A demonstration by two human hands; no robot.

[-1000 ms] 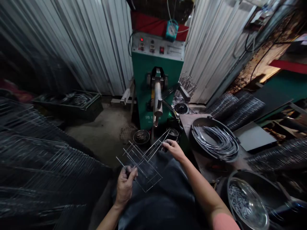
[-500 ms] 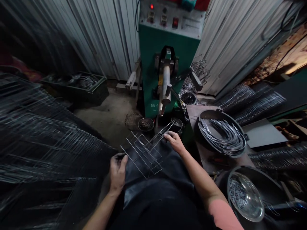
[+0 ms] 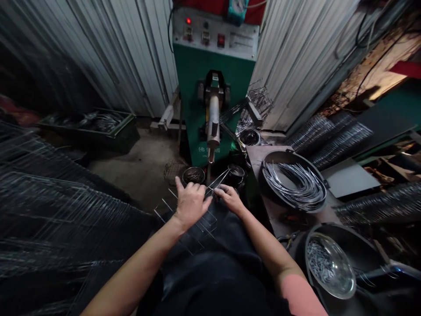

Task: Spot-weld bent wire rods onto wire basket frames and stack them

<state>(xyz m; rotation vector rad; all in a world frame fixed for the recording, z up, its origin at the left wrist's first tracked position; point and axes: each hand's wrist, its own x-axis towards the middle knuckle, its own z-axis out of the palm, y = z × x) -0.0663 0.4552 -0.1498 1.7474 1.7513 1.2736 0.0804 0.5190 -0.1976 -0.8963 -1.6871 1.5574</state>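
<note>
Gripping wire rack (image 3: 208, 226), left hand (image 3: 191, 204) clasped over the rods, right hand (image 3: 230, 198) pinching them, green machine (image 3: 210, 87) at twelve o'clock.

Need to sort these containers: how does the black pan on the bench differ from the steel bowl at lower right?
The black pan is dull; the steel bowl is shiny. The black pan holds long curved wires; the steel bowl holds short wire pieces. The black pan sits on the bench top; the steel bowl sits lower and nearer. Both are round and hold bright wire.
</note>
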